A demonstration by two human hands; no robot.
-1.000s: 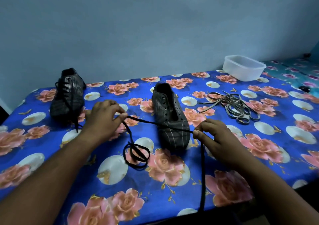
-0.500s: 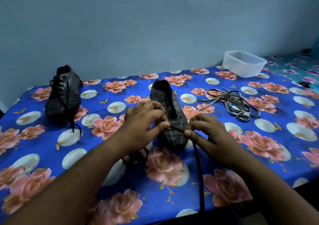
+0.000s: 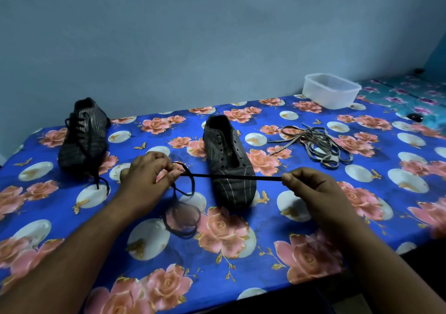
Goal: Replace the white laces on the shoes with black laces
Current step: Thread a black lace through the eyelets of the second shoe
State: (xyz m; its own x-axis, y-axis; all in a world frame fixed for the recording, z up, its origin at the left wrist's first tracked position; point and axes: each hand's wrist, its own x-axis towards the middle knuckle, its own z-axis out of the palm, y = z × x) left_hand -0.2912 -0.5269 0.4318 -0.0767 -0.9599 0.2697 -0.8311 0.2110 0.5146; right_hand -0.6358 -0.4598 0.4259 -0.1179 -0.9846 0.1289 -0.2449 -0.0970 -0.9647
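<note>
A dark striped shoe without laces lies in the middle of the table, toe toward me. A black lace is stretched taut across its toe. My left hand pinches the lace left of the shoe, and the slack falls into loops on the cloth. My right hand pinches the other end, right of the shoe. A second dark shoe with black laces threaded stands at the far left. The removed pale laces lie in a tangle at the right.
A flowered blue cloth covers the table, whose front edge runs close to me. A translucent plastic tub stands at the back right by the wall. A small dark object lies on the teal surface further right.
My hands, close together over the shoe's toe half a second ago, have moved apart sideways. The black lace now runs straight between them.
</note>
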